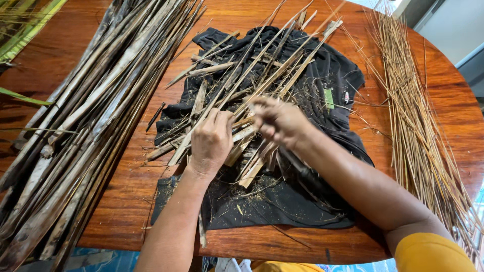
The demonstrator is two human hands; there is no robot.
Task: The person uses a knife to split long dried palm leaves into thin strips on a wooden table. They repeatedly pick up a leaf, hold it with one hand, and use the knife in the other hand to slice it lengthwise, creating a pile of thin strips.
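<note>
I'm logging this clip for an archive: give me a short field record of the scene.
surface: round reddish wooden table
centre: black cloth under a pile of split dry leaf strips
left hand: pressing on the strips
right hand: gripping strips, blurred
left side: heap of broad grey-brown dried fronds
right side: bundle of thin straw-coloured sticks

You have one black cloth (322, 80) on one wooden bench (126, 201), and three heaps: dark leaf strips (85, 116), split pieces (252, 75), thin pale sticks (413, 116). Two hands work.
</note>
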